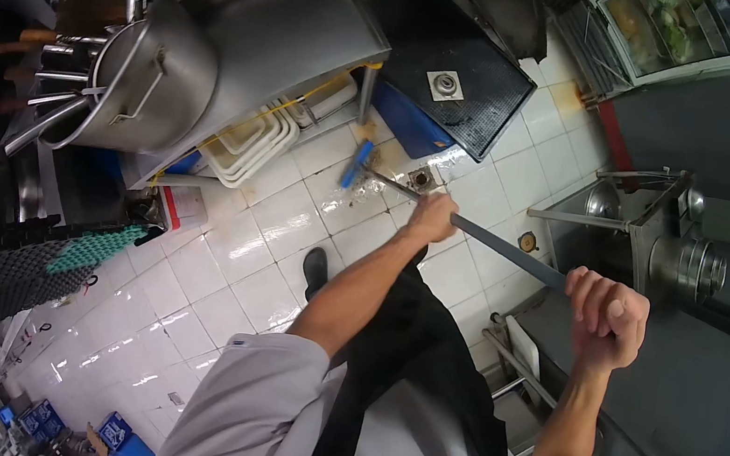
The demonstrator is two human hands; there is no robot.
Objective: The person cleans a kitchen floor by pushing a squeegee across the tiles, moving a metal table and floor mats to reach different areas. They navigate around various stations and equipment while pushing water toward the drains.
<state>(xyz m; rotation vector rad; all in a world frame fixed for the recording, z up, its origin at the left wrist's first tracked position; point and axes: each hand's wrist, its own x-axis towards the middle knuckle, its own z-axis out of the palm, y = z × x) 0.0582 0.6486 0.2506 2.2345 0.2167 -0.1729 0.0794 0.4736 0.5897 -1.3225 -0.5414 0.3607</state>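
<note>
My left hand (431, 218) is wrapped around the middle of a long grey handle. Higher up, my right hand (608, 319) grips the same handle near its upper end, fingers closed. The handle belongs to a floor brush (356, 164) whose narrow blue head rests on the white tiled floor (264, 224). Dark, wet dirt lies around the head. Just right of it is a square floor drain (421, 179), its rim brownish. A black shoe (315, 272) shows on the tiles below the brush.
A steel table (289, 9) bearing a big stockpot (162, 70) stands at left, white trays (250, 147) beneath it. A black mat (490, 86) overhangs a blue bin (408, 126). Right are a steel rack (650, 214) and pots (688, 267); green-and-black matting (38, 269) hangs lower left.
</note>
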